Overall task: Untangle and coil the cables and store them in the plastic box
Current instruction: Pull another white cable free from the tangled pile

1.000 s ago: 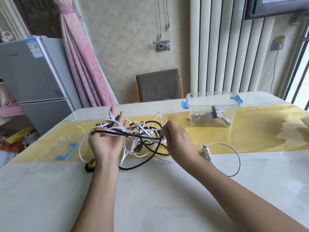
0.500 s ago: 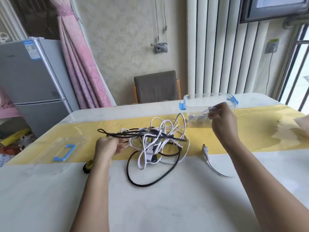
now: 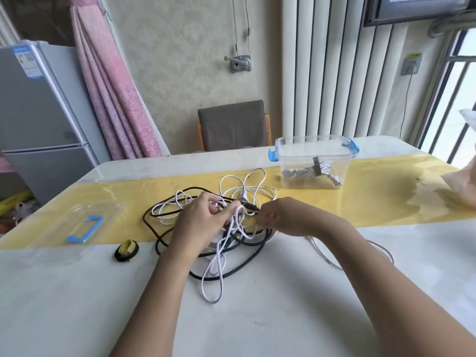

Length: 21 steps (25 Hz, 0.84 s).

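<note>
tangled black and white cables (image 3: 219,243) before open clear plastic box (image 3: 314,163)

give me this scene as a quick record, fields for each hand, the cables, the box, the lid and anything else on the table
left hand: pinches white strands in the middle of the cable tangle
right hand: fingers curled on a strand at the tangle's right side
cable tangle: black and white cables, knotted, lying on the table
plastic box: open, beyond the tangle to the right, holds one tied coiled cable
lid: flat on the table, far left
other: black and yellow roll near the lid
</note>
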### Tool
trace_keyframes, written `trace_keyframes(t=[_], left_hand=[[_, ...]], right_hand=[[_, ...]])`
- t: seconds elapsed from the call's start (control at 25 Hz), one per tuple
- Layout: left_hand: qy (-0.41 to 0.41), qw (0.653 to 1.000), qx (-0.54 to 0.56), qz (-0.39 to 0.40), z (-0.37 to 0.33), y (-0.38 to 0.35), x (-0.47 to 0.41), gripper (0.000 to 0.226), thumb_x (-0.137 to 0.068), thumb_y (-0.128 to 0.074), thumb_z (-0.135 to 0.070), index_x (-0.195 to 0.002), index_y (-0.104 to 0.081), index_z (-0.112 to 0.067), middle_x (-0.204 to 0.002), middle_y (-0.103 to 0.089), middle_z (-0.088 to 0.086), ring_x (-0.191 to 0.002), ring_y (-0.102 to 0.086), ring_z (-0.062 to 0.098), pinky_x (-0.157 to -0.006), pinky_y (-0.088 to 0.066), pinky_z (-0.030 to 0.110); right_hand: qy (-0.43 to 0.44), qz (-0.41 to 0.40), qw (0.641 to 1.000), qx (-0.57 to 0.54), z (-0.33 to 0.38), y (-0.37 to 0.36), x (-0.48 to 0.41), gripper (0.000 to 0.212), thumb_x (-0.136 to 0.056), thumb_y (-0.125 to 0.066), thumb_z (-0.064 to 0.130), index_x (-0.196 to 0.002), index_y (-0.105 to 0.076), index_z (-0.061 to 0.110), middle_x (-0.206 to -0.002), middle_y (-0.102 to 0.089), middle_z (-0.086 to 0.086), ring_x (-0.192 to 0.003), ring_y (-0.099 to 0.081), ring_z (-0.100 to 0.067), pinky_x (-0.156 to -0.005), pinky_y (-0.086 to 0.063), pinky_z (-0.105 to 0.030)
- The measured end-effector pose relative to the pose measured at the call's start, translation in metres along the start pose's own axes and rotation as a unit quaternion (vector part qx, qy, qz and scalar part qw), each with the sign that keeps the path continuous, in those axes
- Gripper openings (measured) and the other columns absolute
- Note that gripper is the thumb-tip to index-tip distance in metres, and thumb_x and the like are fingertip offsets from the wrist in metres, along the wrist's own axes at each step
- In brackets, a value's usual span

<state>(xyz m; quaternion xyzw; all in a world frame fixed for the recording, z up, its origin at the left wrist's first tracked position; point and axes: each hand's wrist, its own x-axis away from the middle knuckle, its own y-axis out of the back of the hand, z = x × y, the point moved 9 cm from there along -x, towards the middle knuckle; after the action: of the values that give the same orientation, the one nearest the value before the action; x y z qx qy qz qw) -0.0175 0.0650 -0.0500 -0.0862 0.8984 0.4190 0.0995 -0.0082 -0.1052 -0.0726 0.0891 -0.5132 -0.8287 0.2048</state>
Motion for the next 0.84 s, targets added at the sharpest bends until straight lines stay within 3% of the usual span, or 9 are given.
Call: trace_keyframes(t=[0.12, 0.2, 0.32, 0.4, 0.44, 0.52, 0.64, 0.76, 0.84], left_hand=[[0.015, 0.986, -0.151, 0.063, -0.006, -0.026, -0.006, 0.091, -0.067, -0.037, -0.086, -0.112, -0.051, -0.008, -0.105, -0.062, 0.006, -0.101, -0.057, 0.028, -0.081, -0.044, 0.035], [0.005, 0.981, -0.178, 0.072, -0.012, -0.031, -0.012, 0.089, -0.078, -0.023, -0.081, -0.103, -0.055, -0.002, -0.097, -0.061, 0.017, -0.09, -0.056, 0.031, -0.075, -0.041, 0.036], [0.083, 0.99, -0.064, 0.097, 0.008, -0.027, -0.035, 0.07, -0.093, -0.011, -0.05, -0.102, -0.058, 0.001, -0.099, -0.063, 0.021, -0.088, -0.058, 0.033, -0.078, -0.045, 0.034], [0.162, 0.975, 0.013, 0.15, 0.018, -0.03, -0.04, 0.071, -0.089, -0.015, -0.052, -0.102, -0.062, 0.0, -0.099, -0.068, 0.017, -0.085, -0.064, 0.033, -0.08, -0.056, 0.041], [0.17, 0.967, -0.009, 0.187, 0.013, -0.035, -0.041, 0.074, -0.088, -0.02, -0.061, -0.104, -0.062, -0.002, -0.099, -0.069, 0.014, -0.083, -0.066, 0.032, -0.079, -0.057, 0.041], [0.14, 0.937, -0.176, 0.269, -0.004, -0.046, -0.042, 0.076, -0.083, -0.034, -0.074, -0.111, -0.059, -0.008, -0.109, -0.065, 0.009, -0.095, -0.065, 0.03, -0.087, -0.053, 0.036], [0.059, 0.853, -0.391, 0.341, -0.03, -0.063, -0.038, 0.049, -0.087, -0.049, -0.053, -0.114, -0.057, -0.013, -0.105, -0.059, 0.006, -0.102, -0.06, 0.028, -0.086, -0.047, 0.033], [0.011, 0.811, -0.481, 0.333, -0.041, -0.078, -0.036, 0.03, -0.092, -0.05, -0.022, -0.118, -0.056, -0.011, -0.114, -0.058, 0.008, -0.104, -0.058, 0.028, -0.083, -0.046, 0.034], [0.001, 0.802, -0.497, 0.33, -0.04, -0.085, -0.034, 0.03, -0.092, -0.051, -0.019, -0.119, -0.057, -0.01, -0.114, -0.058, 0.006, -0.108, -0.058, 0.026, -0.086, -0.047, 0.033]], right_hand=[[0.02, 0.005, 0.998, 0.056, 0.021, -0.032, -0.011, 0.019, -0.092, -0.048, 0.022, -0.1, -0.059, 0.008, -0.089, -0.061, -0.01, -0.081, -0.055, -0.026, -0.069, -0.046, -0.034], [0.015, -0.031, 0.995, 0.092, 0.026, -0.034, -0.015, 0.017, -0.092, -0.048, 0.021, -0.087, -0.059, 0.008, -0.075, -0.055, -0.009, -0.076, -0.053, -0.031, -0.059, -0.042, -0.033], [0.016, -0.055, 0.996, 0.075, 0.026, -0.027, -0.013, 0.02, -0.087, -0.05, 0.016, -0.069, -0.057, 0.011, -0.067, -0.052, -0.01, -0.069, -0.046, -0.029, -0.053, -0.033, -0.031], [0.018, -0.058, 0.995, 0.081, 0.028, -0.026, -0.011, 0.019, -0.087, -0.049, 0.016, -0.072, -0.06, 0.011, -0.071, -0.055, -0.009, -0.071, -0.047, -0.028, -0.052, -0.032, -0.031], [0.017, -0.062, 0.994, 0.087, 0.03, -0.027, -0.01, 0.022, -0.088, -0.048, 0.015, -0.067, -0.055, 0.012, -0.068, -0.051, -0.007, -0.072, -0.046, -0.028, -0.05, -0.029, -0.03], [0.017, -0.063, 0.992, 0.11, 0.031, -0.03, -0.012, 0.025, -0.09, -0.045, 0.012, -0.065, -0.046, 0.014, -0.069, -0.046, -0.005, -0.074, -0.046, -0.03, -0.047, -0.027, -0.03], [0.033, -0.053, 0.981, 0.184, 0.035, -0.029, -0.01, 0.013, -0.091, -0.042, 0.01, -0.079, -0.047, 0.012, -0.066, -0.042, -0.004, -0.071, -0.047, -0.03, -0.044, -0.025, -0.028], [0.038, -0.049, 0.972, 0.228, 0.038, -0.022, -0.003, 0.016, -0.089, -0.043, 0.01, -0.073, -0.044, 0.012, -0.061, -0.033, -0.001, -0.066, -0.042, -0.029, -0.043, -0.022, -0.026], [0.036, -0.049, 0.973, 0.224, 0.038, -0.019, 0.0, 0.019, -0.087, -0.044, 0.009, -0.068, -0.042, 0.011, -0.062, -0.034, -0.001, -0.066, -0.042, -0.029, -0.044, -0.022, -0.026]])
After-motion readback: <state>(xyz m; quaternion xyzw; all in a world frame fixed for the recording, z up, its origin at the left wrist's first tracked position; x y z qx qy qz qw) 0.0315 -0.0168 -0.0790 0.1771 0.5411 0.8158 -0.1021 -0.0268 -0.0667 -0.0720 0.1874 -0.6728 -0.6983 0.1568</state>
